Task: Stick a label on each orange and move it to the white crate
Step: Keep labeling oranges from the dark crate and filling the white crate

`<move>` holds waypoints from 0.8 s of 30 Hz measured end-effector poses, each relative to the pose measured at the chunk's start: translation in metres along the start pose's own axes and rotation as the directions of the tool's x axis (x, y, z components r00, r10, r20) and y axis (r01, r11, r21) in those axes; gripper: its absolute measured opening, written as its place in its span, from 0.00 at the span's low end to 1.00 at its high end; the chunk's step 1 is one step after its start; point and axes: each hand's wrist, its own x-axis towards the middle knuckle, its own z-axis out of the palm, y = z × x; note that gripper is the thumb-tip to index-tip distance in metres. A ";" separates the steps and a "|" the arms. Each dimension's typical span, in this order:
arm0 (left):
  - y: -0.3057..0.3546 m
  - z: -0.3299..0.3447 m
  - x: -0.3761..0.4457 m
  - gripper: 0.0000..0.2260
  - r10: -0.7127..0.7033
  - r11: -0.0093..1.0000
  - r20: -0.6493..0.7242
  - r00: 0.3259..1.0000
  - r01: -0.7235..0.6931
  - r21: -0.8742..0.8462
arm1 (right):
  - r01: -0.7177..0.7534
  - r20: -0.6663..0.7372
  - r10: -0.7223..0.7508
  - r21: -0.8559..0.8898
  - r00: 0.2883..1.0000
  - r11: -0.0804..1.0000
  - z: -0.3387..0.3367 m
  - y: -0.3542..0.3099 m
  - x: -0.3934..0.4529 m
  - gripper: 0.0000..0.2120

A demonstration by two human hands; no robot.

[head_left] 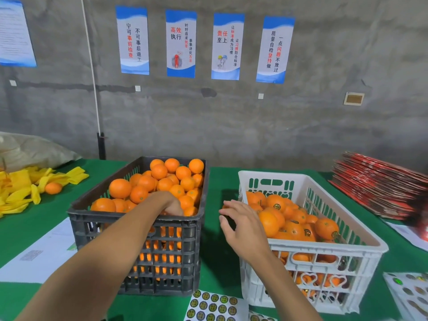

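A black crate (136, 230) left of centre is heaped with plain oranges (162, 181). My left hand (172, 206) reaches down into its near right corner among the fruit. Its fingers bend downward and are hidden behind the rim, so I cannot see whether they hold one. The white crate (324, 251) on the right holds labelled oranges (289, 223). My right hand (240, 225) hovers at the white crate's left rim, between the two crates, with its fingers spread and holding nothing. A sheet of round labels (213, 306) lies at the near table edge.
The table (220, 181) has a green cover. Yellow foam nets (20, 188) and a loose orange (53, 188) lie at the left. White papers (41, 253) sit beside the black crate. A stack of red cartons (379, 186) stands at the right. Another label sheet (410, 295) is at the near right.
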 end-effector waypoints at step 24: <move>0.085 0.208 -0.085 0.36 0.108 0.091 -0.882 0.459 -0.888 -0.451 | -0.045 -0.110 0.105 0.449 0.988 0.892 0.017 -0.011 -0.092 0.33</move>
